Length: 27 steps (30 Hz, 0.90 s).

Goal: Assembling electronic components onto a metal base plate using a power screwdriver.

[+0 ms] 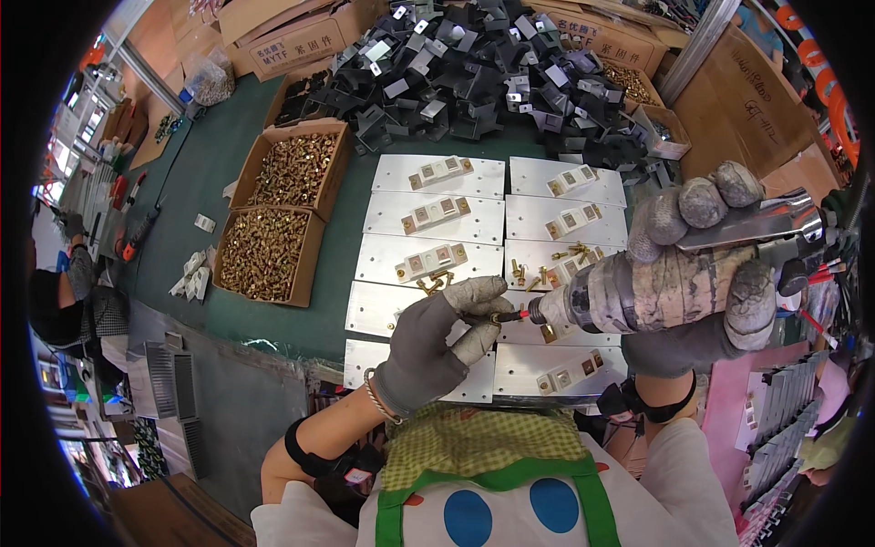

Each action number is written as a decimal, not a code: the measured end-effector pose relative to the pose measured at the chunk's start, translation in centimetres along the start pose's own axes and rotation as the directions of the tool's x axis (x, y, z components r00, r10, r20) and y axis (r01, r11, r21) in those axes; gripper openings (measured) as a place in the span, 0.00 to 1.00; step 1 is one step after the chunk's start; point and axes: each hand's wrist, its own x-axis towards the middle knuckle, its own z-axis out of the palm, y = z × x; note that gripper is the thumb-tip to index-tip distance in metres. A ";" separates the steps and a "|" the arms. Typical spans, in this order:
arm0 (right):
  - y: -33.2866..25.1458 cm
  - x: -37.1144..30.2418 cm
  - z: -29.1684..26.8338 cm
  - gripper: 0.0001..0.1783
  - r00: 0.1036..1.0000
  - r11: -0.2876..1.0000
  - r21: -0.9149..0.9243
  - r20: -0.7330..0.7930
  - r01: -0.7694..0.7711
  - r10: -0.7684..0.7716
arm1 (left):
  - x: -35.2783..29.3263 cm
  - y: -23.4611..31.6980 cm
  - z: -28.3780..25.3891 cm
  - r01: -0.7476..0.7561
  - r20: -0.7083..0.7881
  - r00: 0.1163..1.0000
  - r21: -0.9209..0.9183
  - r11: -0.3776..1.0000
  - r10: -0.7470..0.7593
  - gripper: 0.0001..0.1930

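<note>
My right hand (700, 202), in a worn grey glove, is wrapped round a power screwdriver (665, 290) bound in dirty tape, with a metal lever along its side. Its bit points left toward my left hand (421, 351). The gloved thumb and fingers there pinch a small brass-coloured screw (497, 319) at the bit's tip. Below both hands lie two columns of flat silver metal plates (385, 216), most carrying a pale connector block (436, 213). Loose brass screws (518, 272) are scattered on the middle plates, some partly hidden by my left hand.
Two cardboard boxes of brass screws (264, 251) stand left of the plates on the green table (346, 196). Black bent brackets (456, 73) are heaped at the back. Small white parts (191, 276) lie far left. Another person (77, 283) works at the left edge.
</note>
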 end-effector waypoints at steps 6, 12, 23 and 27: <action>0.3 -0.6 1.6 0.29 1.000 0.997 -0.069 0.012 -0.025 0.025 | -0.4 0.0 -0.3 -0.245 0.003 0.966 0.346 0.906 0.260 0.23; 0.1 0.6 2.0 0.31 0.998 0.994 0.110 0.055 0.009 -0.015 | 0.4 1.3 0.0 -0.374 0.116 0.927 0.208 0.904 0.357 0.24; -4.0 0.6 -3.5 0.30 1.000 1.000 0.027 -0.013 0.007 -0.007 | 14.0 -4.9 -8.5 -0.205 0.267 0.964 0.760 0.617 -0.009 0.25; -4.6 -0.9 -4.2 0.29 0.987 0.997 -0.051 -0.148 0.053 -0.060 | 19.5 -10.9 -13.3 -0.302 0.309 0.927 0.951 0.067 -0.213 0.32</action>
